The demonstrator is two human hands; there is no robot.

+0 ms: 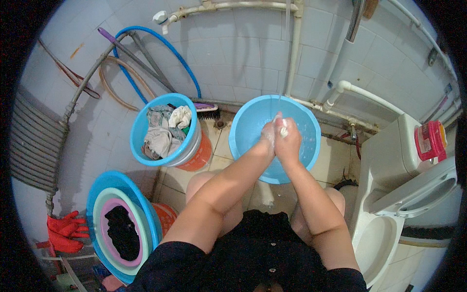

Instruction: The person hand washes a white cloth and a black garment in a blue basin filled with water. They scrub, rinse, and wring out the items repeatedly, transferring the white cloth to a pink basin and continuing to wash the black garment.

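- The left hand [267, 135] was pressed against the right hand [289, 137], and its fingers were partly hidden, so I cannot tell if it gripped something.
- The right hand was closed around a small white piece [284, 131], which showed between the two hands; its kind was not clear.
- Some white foam [269, 130] was on the skin of the left hand.
- Both hands, with the white piece, were over the light blue basin [247, 127], inside the outline of its rim.
- The basin was on the tiled floor [224, 146], in front of the person's knees.
- To the left of the basin, and apart from it, was a blue tub [137, 142], filled with grey and whitish clothes [159, 140].
- Behind this tub, a brush [209, 114] with dark bristles was near the wall.
- Nearer to the person, at left, a pink bowl [105, 220] contained a black cloth [121, 236].
- Beside it, a red glove [68, 231] was hanging.
- On the right side was a white toilet [382, 146], with a pinkish-red container [429, 141] on top.
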